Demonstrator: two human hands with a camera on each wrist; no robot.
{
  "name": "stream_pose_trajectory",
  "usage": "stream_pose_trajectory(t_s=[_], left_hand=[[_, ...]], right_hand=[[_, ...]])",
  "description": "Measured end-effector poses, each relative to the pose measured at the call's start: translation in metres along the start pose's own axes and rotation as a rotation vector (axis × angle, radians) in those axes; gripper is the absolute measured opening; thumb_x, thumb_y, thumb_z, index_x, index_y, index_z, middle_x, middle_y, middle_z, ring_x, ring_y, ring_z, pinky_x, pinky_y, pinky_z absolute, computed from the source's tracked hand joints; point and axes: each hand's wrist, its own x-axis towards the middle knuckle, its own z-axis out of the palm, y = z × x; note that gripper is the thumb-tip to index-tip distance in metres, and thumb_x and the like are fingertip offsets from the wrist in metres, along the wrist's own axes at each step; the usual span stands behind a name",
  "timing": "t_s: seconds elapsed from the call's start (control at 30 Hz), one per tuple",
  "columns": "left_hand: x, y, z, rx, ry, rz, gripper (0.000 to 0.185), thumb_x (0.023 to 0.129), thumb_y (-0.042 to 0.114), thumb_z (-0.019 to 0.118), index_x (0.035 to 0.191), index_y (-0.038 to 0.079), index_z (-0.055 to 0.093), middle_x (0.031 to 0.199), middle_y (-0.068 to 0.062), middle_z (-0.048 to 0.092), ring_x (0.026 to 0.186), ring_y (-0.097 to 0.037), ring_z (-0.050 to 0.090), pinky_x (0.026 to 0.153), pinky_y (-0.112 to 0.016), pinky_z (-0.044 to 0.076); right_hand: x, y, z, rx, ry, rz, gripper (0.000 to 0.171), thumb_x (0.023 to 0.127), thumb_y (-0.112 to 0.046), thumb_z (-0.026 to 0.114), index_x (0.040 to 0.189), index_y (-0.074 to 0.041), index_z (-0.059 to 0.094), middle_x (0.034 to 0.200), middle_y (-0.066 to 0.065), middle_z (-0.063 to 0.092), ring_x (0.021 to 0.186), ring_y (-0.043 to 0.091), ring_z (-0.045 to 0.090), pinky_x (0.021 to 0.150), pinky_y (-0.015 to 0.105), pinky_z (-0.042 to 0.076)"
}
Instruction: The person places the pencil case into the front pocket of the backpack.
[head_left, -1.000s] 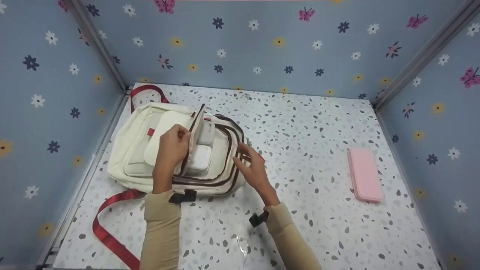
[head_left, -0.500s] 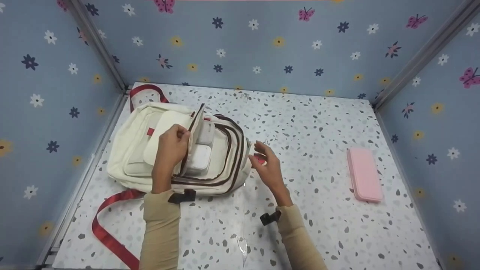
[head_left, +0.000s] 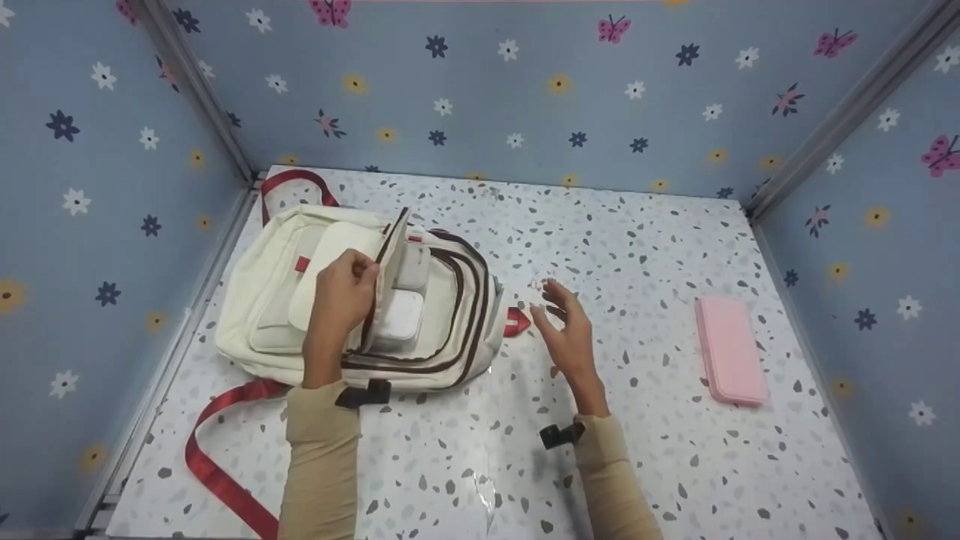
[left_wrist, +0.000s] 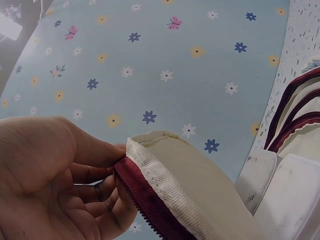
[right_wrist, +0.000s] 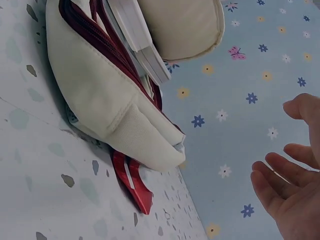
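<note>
A cream backpack (head_left: 255, 300) with dark red zippers lies on the speckled table, its front pocket unzipped. My left hand (head_left: 345, 292) pinches the edge of the raised pocket flap (left_wrist: 185, 175) between thumb and fingers, at the maroon zipper tape. Inside the pocket sit two white box-like items, one a rounded white case (head_left: 400, 315) and the other a greyish case (head_left: 412, 266) beside it. To the right of the bag my right hand (head_left: 570, 334) is held with fingers spread and loosely bent, holding nothing. The red top handle (head_left: 516, 322) lies between it and the bag.
A pink rectangular case (head_left: 731, 350) lies at the right of the table. One red strap (head_left: 217, 480) trails to the front left, another red strap (head_left: 296, 176) loops at the back. Blue flowered walls (head_left: 480, 90) enclose the table on three sides.
My right hand has left the bag's zippered edge and moved right, past the red handle. The left hand still pinches the flap in the same place.
</note>
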Motion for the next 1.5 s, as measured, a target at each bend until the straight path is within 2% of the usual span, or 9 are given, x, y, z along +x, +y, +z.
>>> stream_pose_trajectory(t_s=[0.4,0.5,0.63,0.83,1.03,1.33,1.5], left_hand=[[-0.001,0.000,0.000,0.000,-0.002,-0.010,0.016,0.096,0.012,0.053,0.096,-0.003,0.059,0.087,-0.018,0.062,0.083,-0.031,0.058,0.076,-0.039,0.043],[-0.001,0.000,0.000,0.000,0.013,-0.008,0.014,0.095,0.011,0.054,0.095,-0.003,0.059,0.087,-0.018,0.062,0.083,-0.031,0.058,0.077,-0.040,0.043],[-0.002,-0.001,0.000,-0.001,0.019,-0.009,0.013,0.095,0.010,0.054,0.095,-0.003,0.059,0.087,-0.018,0.062,0.083,-0.031,0.058,0.078,-0.040,0.043],[-0.002,-0.002,-0.001,-0.002,-0.008,-0.018,0.017,0.097,0.013,0.052,0.098,-0.002,0.059,0.090,-0.018,0.063,0.085,-0.031,0.059,0.079,-0.041,0.044],[-0.002,-0.003,-0.001,0.002,-0.020,-0.027,0.018,0.097,0.014,0.052,0.099,-0.002,0.059,0.091,-0.018,0.063,0.086,-0.031,0.059,0.079,-0.041,0.044],[-0.002,-0.003,-0.001,0.008,-0.013,-0.034,0.017,0.097,0.014,0.053,0.099,-0.002,0.059,0.091,-0.018,0.062,0.085,-0.030,0.058,0.079,-0.040,0.043],[-0.002,-0.002,0.000,0.003,0.003,-0.012,0.016,0.096,0.013,0.054,0.096,-0.002,0.059,0.088,-0.017,0.061,0.083,-0.030,0.057,0.077,-0.039,0.042]], right_hand=[[-0.005,0.016,-0.030,0.002,0.091,0.045,0.049,0.090,-0.006,0.064,0.134,0.008,0.046,0.129,0.025,0.054,0.120,0.038,0.053,0.102,0.051,0.040],[-0.005,0.034,-0.036,-0.012,0.121,0.064,0.051,0.090,-0.009,0.064,0.135,0.005,0.046,0.130,0.024,0.054,0.122,0.037,0.052,0.103,0.052,0.039],[-0.004,0.059,-0.045,-0.039,0.153,0.096,0.053,0.090,-0.014,0.065,0.138,-0.003,0.046,0.134,0.018,0.053,0.124,0.032,0.051,0.105,0.046,0.038],[-0.006,0.070,-0.062,-0.090,0.191,0.122,0.054,0.090,-0.021,0.066,0.139,-0.009,0.046,0.136,0.009,0.052,0.125,0.024,0.050,0.107,0.036,0.037],[-0.010,0.078,-0.079,-0.095,0.234,0.126,0.054,0.089,-0.018,0.067,0.138,-0.007,0.047,0.137,0.011,0.051,0.125,0.026,0.050,0.107,0.039,0.036],[-0.018,0.090,-0.101,-0.109,0.271,0.188,0.056,0.089,-0.010,0.065,0.139,-0.001,0.043,0.141,0.018,0.046,0.130,0.035,0.043,0.110,0.046,0.032],[-0.023,0.096,-0.117,-0.141,0.309,0.239,0.058,0.090,-0.020,0.066,0.142,-0.007,0.042,0.142,0.013,0.045,0.132,0.030,0.042,0.111,0.041,0.032]])
